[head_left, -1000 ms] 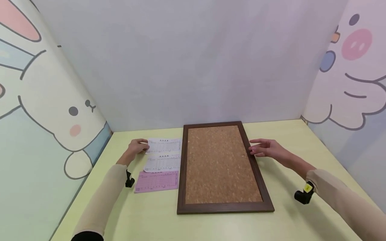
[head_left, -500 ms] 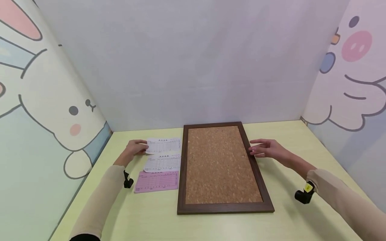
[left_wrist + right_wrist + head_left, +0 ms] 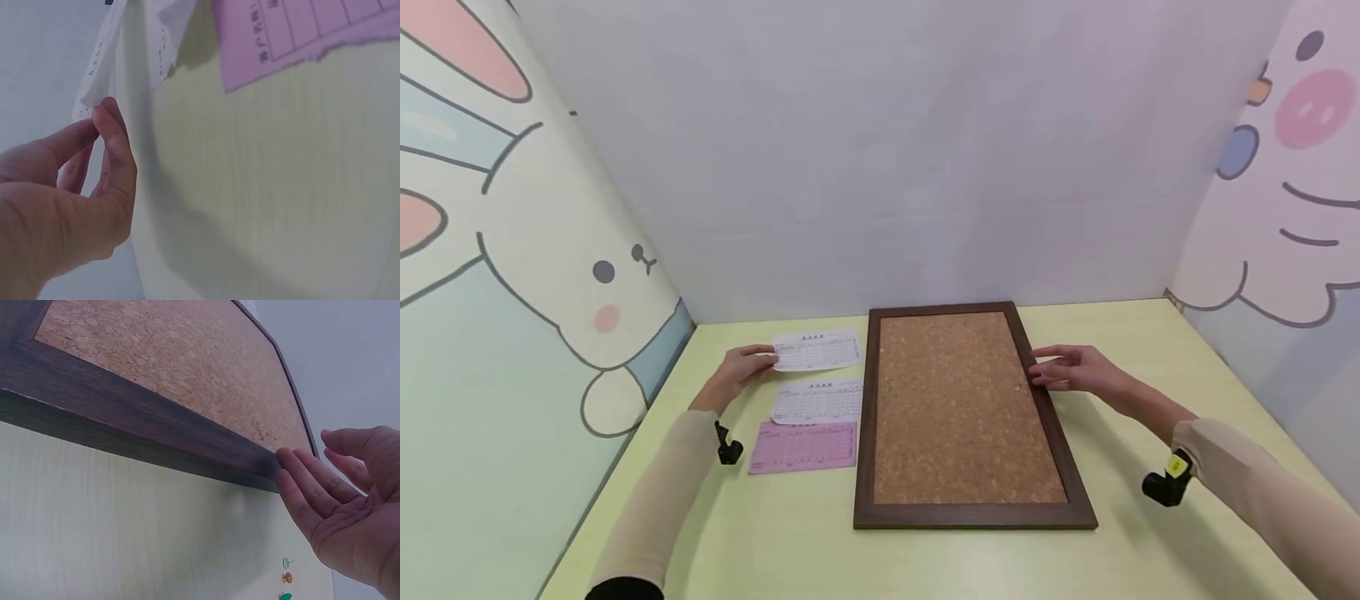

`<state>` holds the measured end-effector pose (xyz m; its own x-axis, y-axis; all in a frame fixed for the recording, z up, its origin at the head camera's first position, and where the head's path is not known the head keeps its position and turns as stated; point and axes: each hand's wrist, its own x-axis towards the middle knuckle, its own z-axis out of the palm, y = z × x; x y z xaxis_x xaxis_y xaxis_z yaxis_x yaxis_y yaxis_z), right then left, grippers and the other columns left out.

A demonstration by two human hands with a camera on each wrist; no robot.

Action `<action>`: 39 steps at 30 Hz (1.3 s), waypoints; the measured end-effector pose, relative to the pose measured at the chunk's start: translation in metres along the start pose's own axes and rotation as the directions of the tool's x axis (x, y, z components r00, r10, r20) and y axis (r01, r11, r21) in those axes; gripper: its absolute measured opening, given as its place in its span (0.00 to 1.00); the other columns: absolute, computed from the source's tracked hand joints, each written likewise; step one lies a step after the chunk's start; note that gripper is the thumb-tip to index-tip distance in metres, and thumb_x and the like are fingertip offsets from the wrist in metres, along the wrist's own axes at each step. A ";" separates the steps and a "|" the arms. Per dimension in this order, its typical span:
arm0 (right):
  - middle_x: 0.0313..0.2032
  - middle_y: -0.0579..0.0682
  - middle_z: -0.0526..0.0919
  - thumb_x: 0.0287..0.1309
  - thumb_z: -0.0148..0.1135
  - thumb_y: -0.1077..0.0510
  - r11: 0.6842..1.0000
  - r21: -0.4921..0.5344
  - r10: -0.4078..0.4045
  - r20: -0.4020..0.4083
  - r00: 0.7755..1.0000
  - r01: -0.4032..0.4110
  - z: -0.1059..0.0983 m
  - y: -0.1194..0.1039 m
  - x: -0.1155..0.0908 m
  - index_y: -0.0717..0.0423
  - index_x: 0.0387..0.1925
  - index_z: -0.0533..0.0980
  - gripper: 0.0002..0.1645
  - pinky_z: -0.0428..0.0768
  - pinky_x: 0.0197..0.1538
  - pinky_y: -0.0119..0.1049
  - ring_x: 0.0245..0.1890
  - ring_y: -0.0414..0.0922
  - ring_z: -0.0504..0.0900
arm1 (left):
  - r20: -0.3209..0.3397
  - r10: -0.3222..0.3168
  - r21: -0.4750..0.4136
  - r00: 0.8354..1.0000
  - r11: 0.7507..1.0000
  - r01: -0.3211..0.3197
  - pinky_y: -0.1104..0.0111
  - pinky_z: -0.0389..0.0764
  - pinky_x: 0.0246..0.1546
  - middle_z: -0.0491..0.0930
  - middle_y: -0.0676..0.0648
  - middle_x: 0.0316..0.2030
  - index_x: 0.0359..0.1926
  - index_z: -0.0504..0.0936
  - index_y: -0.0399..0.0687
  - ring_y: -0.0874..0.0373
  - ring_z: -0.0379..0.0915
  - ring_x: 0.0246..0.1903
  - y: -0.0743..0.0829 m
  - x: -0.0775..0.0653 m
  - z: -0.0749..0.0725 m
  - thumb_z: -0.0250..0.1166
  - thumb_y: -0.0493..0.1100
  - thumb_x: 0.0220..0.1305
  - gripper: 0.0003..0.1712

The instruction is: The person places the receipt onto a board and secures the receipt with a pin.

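Note:
My left hand point(image 3: 741, 373) pinches the left edge of a white printed form point(image 3: 817, 351) between thumb and fingers. The form is lifted off the table, as the left wrist view shows from the side. Nearer lies a second white form point(image 3: 817, 404), its lower edge meeting a pink form point(image 3: 803, 447). To their right a cork board point(image 3: 962, 408) with a dark wooden frame lies flat. The fingertips of my right hand point(image 3: 1078, 371) touch the frame's right side, fingers loosely extended and thumb apart; nothing is held in it.
Beyond the board's right side, in the right wrist view, a clear push pin point(image 3: 287, 563), an orange push pin point(image 3: 287, 578) and a green push pin point(image 3: 285, 596) lie on the table point(image 3: 760, 542). Walls with cartoon animals stand left and right; a plain wall closes the back.
The far white form has risen and come away from the second form, carried up by my left hand. My right hand stays at the frame. The head view has turned slightly left.

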<state>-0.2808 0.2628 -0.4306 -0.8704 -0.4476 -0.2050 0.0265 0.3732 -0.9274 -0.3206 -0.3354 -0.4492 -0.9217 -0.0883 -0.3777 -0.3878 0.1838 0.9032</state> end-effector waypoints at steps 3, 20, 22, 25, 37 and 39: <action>0.61 0.69 0.79 0.76 0.56 0.56 1.000 -0.002 -0.002 0.006 1.000 0.002 0.000 0.000 0.000 0.72 0.74 0.58 0.36 0.84 0.59 0.45 0.52 0.40 0.87 | -0.019 -0.009 -0.015 1.000 1.000 0.009 0.74 0.85 0.43 0.81 0.50 0.40 0.71 0.68 0.33 0.67 0.81 0.33 0.001 0.002 0.001 0.63 0.35 0.72 0.30; 0.62 0.70 0.78 0.76 0.56 0.53 1.000 -0.023 -0.005 0.012 1.000 0.006 0.003 0.002 0.003 0.70 0.73 0.60 0.35 0.85 0.58 0.44 0.56 0.48 0.86 | 0.040 -0.026 -0.149 0.999 0.988 0.031 0.75 0.85 0.46 0.83 0.55 0.32 0.74 0.64 0.33 0.67 0.82 0.32 0.013 -0.006 -0.001 0.61 0.32 0.73 0.32; 0.63 0.71 0.77 0.76 0.56 0.54 1.000 -0.018 -0.007 0.015 1.000 0.007 0.003 0.001 0.003 0.70 0.73 0.60 0.35 0.84 0.58 0.44 0.56 0.49 0.86 | 0.042 -0.022 -0.141 0.999 0.990 0.028 0.74 0.85 0.48 0.83 0.55 0.33 0.74 0.63 0.33 0.67 0.82 0.33 0.015 -0.007 -0.001 0.60 0.33 0.73 0.32; 0.63 0.71 0.77 0.76 0.56 0.54 1.000 -0.020 -0.008 0.014 1.000 0.008 0.002 0.001 0.002 0.70 0.73 0.60 0.35 0.84 0.59 0.45 0.56 0.49 0.86 | 0.047 -0.014 -0.130 0.999 0.991 0.020 0.71 0.83 0.54 0.82 0.54 0.36 0.74 0.63 0.34 0.66 0.82 0.35 0.017 -0.008 0.000 0.59 0.33 0.74 0.31; 0.65 0.71 0.75 0.75 0.58 0.53 1.000 -0.017 0.004 -0.006 1.000 -0.004 0.003 -0.003 0.001 0.69 0.74 0.61 0.36 0.83 0.60 0.48 0.55 0.44 0.87 | 0.026 0.045 -0.177 0.999 0.983 -0.040 0.71 0.83 0.57 0.83 0.57 0.34 0.74 0.64 0.34 0.68 0.83 0.35 0.018 -0.016 0.003 0.62 0.34 0.73 0.32; 0.65 0.71 0.75 0.75 0.58 0.53 1.000 -0.018 0.009 -0.008 1.000 -0.009 0.003 -0.002 0.000 0.69 0.74 0.61 0.36 0.83 0.60 0.48 0.55 0.45 0.87 | 0.030 0.052 -0.174 0.998 0.984 -0.046 0.70 0.82 0.58 0.83 0.57 0.34 0.74 0.64 0.34 0.69 0.83 0.35 0.019 -0.017 0.004 0.61 0.34 0.73 0.32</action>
<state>-0.2796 0.2595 -0.4294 -0.8741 -0.4376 -0.2107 0.0254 0.3920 -0.9196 -0.3124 -0.3262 -0.4268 -0.9406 -0.0493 -0.3361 -0.3371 0.0147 0.9413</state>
